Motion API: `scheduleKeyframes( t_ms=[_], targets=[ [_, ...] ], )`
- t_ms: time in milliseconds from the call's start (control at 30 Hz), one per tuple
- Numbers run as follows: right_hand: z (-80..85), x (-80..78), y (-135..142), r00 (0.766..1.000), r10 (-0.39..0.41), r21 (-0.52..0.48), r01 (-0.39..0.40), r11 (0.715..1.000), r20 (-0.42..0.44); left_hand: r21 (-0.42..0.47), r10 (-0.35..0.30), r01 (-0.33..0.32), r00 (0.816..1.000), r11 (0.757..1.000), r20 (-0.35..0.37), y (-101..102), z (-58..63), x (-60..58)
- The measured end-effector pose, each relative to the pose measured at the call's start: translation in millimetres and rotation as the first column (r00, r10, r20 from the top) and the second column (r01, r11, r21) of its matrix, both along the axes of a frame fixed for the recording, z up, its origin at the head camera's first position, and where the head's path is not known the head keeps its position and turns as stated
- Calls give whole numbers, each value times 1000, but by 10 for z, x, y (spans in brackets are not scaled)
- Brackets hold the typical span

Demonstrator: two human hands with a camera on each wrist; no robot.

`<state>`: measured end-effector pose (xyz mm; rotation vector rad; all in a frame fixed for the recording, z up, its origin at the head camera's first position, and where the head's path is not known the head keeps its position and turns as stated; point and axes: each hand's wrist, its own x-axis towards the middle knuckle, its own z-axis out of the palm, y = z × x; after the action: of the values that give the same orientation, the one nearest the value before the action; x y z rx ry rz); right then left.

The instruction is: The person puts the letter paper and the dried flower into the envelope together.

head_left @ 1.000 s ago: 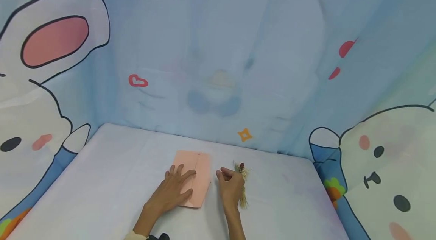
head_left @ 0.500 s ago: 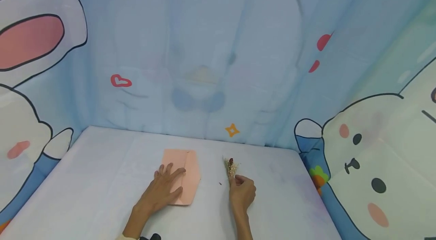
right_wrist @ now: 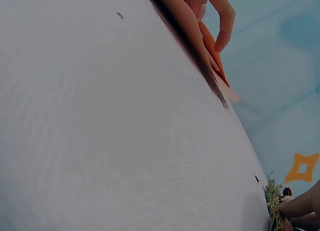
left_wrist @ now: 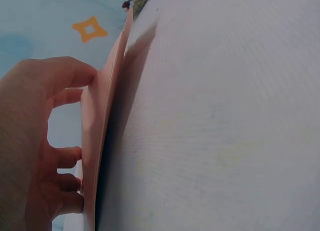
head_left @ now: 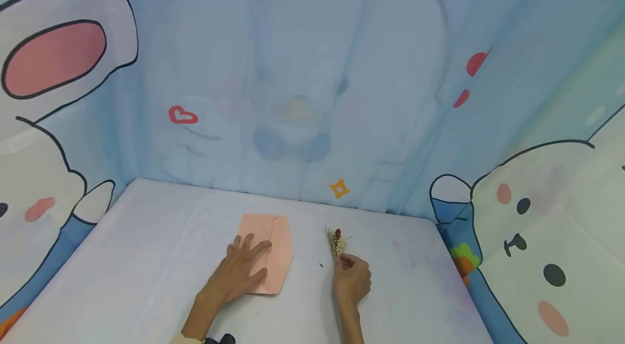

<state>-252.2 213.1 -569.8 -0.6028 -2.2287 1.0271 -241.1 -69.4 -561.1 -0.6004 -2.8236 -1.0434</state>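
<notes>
A pale pink paper envelope [head_left: 282, 252] with a fold line lies on the white table. My left hand [head_left: 238, 269] rests on it, fingers spread, covering its left part. In the left wrist view, the fingertips press the envelope [left_wrist: 95, 116], and its edge stands slightly off the table. To the right, a small bunch of dried flowers [head_left: 338, 241] with a dark red bloom points away from me. My right hand [head_left: 354, 280] pinches it near the stems, which the hand hides. The right wrist view catches only the bunch [right_wrist: 273, 197] and part of the fingers at its lower right corner.
The table [head_left: 415, 279] has a white cloth and ends at a blue printed curtain [head_left: 293, 62] behind and at both sides. A dark crumb [head_left: 321, 265] lies between the envelope and the flowers.
My right hand has moved from the left of the dried flowers onto their lower part and now pinches it. The left hand stays on the envelope. The head view has shifted slightly.
</notes>
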Motion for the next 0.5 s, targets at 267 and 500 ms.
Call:
scheduleKeyframes(
  t_ms=[267,500],
  targets=[
    [6,-20,32,1000,-2,-52,1,999,-3,-11,-2,2,1000,1000,-9,5,-5,-27],
    [114,-12,-50,999,37,-114,-38,993,-8,1,-4,4,1000,1000,5,8,1,-19]
  ],
)
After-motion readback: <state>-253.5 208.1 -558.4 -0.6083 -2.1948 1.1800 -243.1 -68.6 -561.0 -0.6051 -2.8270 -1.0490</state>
